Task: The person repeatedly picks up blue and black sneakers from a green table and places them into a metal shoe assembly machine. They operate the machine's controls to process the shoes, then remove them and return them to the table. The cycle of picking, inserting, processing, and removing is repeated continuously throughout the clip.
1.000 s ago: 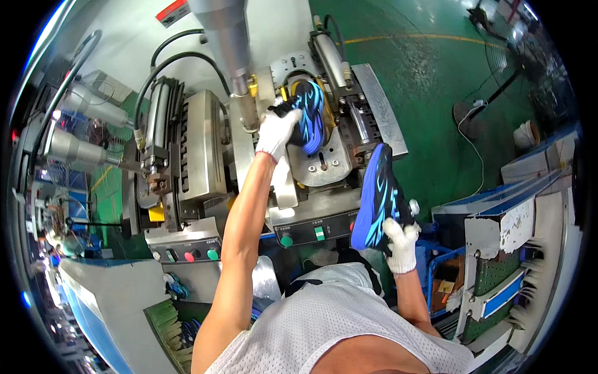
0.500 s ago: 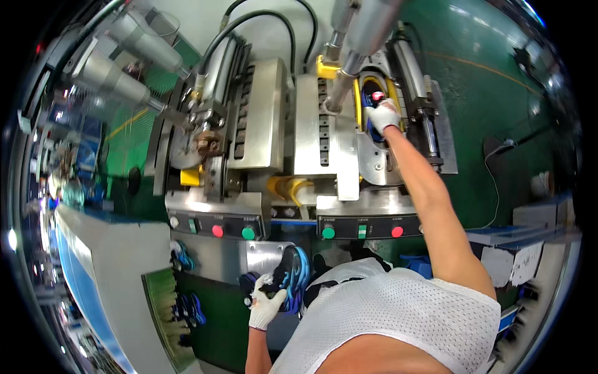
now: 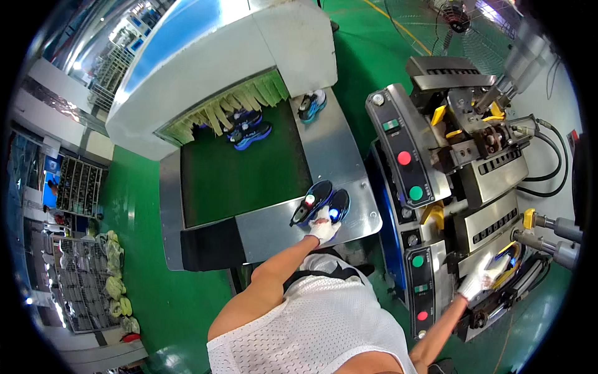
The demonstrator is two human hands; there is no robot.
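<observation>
At the near edge of the metal table, my white-gloved left hand (image 3: 323, 228) has its fingers curled at a black sneaker (image 3: 313, 201) with a blue sole. A second black sneaker (image 3: 338, 204) lies right beside it, against the same hand. My gloved right hand (image 3: 477, 280) reaches out to the right over a metal pressing machine (image 3: 484, 223). Its fingers are stretched apart beside the yellow-edged mould (image 3: 507, 274). Something dark and blue sits in that mould, mostly hidden by the fingers and the machine.
A conveyor belt (image 3: 243, 181) runs out from a white-and-blue housing with a bristle curtain (image 3: 230, 112). More sneakers (image 3: 250, 134) lie on the belt, and another (image 3: 311, 106) on its metal side. Control panels (image 3: 405, 153) with buttons face me. A fan (image 3: 455, 19) stands behind.
My view has swung left toward the conveyor. The left hand has closed in on the sneakers on the table. The right hand stays by the mould, its fingers now spread.
</observation>
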